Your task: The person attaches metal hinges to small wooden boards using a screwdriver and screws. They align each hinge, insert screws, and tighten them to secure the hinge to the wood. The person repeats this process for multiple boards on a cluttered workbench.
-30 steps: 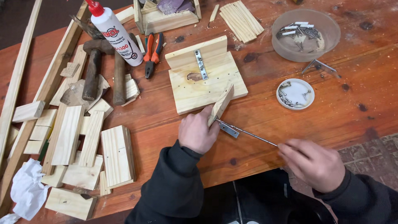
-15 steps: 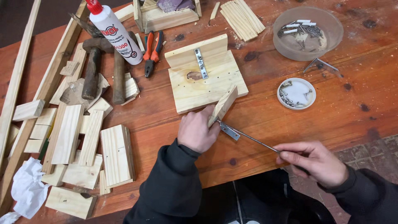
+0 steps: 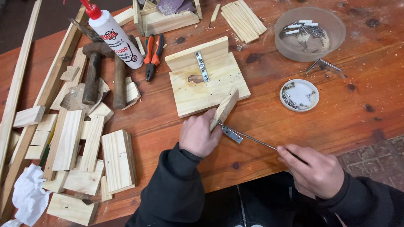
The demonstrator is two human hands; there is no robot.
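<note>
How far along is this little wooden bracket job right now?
Done, by the look of it: the two-board assembly already carries a metal bracket across its joint. In hand: the left hand holds a small wood strip on edge, while the right hand works a thin screwdriver at a second bracket by its lower end. Left: many loose cut pieces, unjoined.

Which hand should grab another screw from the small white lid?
Right, probably. The right hand is on the white lid's side with only the screwdriver; the left hand steadies the wood piece.
</note>
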